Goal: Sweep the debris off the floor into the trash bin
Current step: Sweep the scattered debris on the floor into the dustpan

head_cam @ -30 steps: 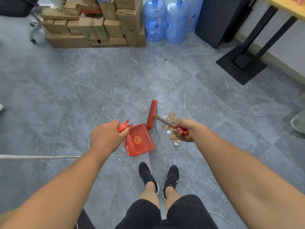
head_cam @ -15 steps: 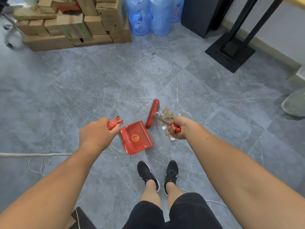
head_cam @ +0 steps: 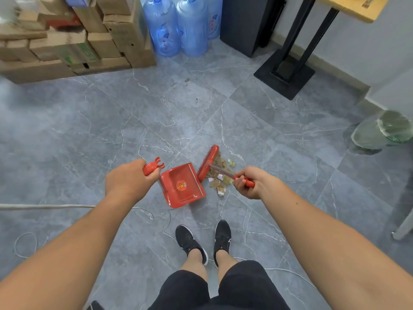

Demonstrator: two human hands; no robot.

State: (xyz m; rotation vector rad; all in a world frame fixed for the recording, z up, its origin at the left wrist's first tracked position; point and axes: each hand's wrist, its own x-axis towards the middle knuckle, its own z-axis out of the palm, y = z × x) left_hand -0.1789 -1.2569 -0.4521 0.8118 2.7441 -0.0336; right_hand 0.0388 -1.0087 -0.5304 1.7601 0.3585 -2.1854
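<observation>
A red dustpan rests on the grey tiled floor just ahead of my feet, its mouth facing right. My left hand grips the top of its upright red handle. My right hand is closed on the handle of a red broom, whose head stands on the floor at the pan's right edge. A small pile of brown and white debris lies right of the broom head, between it and my right hand. The trash bin, lined with a clear bag, sits at the far right.
Stacked cardboard boxes and blue water jugs stand at the back. A black cabinet and a table's black base are at back right. A white cord trails across the floor on the left. My feet stand behind the pan.
The view has tilted and shifted slightly; the trash bin shows more at the right. Broom and dustpan keep nearly the same places beside the debris, and both hands keep their grips.
</observation>
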